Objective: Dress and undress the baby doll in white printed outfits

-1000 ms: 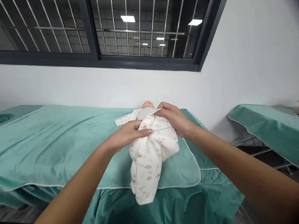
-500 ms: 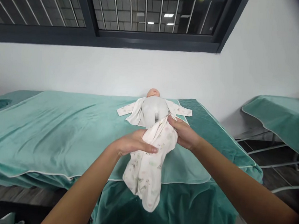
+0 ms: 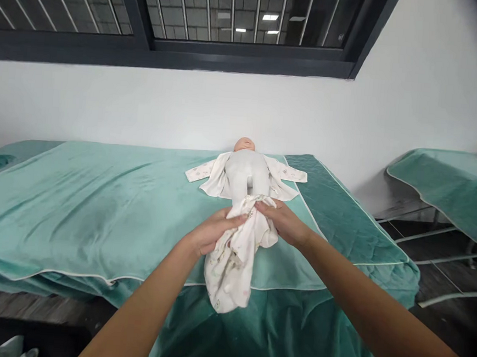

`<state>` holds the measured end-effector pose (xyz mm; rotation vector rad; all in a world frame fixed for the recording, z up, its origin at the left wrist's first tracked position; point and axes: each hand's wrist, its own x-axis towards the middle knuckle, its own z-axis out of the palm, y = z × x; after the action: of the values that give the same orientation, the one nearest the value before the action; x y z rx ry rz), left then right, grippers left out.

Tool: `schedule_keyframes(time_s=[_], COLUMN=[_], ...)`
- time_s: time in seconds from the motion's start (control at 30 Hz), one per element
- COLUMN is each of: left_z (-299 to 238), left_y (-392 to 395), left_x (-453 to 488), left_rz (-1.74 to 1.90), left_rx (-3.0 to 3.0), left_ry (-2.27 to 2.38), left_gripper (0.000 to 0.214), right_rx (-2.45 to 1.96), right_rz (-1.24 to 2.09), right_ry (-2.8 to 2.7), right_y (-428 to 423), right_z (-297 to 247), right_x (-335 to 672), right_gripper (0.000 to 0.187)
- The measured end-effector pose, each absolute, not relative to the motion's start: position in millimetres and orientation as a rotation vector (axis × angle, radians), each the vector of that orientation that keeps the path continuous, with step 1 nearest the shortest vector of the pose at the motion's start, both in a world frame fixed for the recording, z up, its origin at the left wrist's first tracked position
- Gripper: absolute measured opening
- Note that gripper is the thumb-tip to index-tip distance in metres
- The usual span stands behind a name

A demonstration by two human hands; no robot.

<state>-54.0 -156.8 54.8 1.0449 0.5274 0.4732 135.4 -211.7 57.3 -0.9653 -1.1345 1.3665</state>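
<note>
A baby doll [image 3: 244,168] lies on its back on the green-covered bed [image 3: 96,206], head toward the wall. Its body is pale grey, and a white printed jacket [image 3: 285,174] lies open around it with the sleeves spread out. Between my hands hang small white printed baby trousers [image 3: 230,279], bunched at the top near the doll's legs. My left hand [image 3: 216,229] grips the cloth from the left, thumb on top. My right hand [image 3: 282,220] pinches its upper right edge. The doll's lower legs are hidden behind the cloth.
A barred window [image 3: 242,25] with a dark frame is set in the white wall. Another green-draped bed [image 3: 456,190] with metal rails stands at the right. A black container [image 3: 23,335] with cloth in it is at the lower left.
Both hands have gathered the trousers into a tighter bunch, and the hanging part is shorter. My right hand has moved down and slightly left, uncovering more of the jacket's right side.
</note>
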Motion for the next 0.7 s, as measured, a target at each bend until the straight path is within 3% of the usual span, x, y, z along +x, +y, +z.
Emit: schedule_keyframes(time_s=[0.13, 0.23, 0.47, 0.7], left_z=[57, 59, 40, 28], left_y=[-165, -166, -178, -211], left_x=[-51, -51, -49, -42], left_rz=[0.252, 0.355, 0.517, 0.404], left_rx=[1.139, 1.128, 1.022, 1.134], left_ry=[0.452, 0.467, 0.509, 0.613], left_gripper=[0.050, 0.049, 0.048, 0.047], right_rx=[-0.913, -0.910, -1.092, -1.229], right_rz=[1.368, 1.436, 1.717, 1.346], right_ry=[-0.884, -0.828, -1.257, -1.035], right_y=[-211, -222, -260, -275], right_z=[56, 54, 33, -4], right_x=[135, 139, 155, 160], right_gripper=[0.039, 0.046, 0.044, 0.030])
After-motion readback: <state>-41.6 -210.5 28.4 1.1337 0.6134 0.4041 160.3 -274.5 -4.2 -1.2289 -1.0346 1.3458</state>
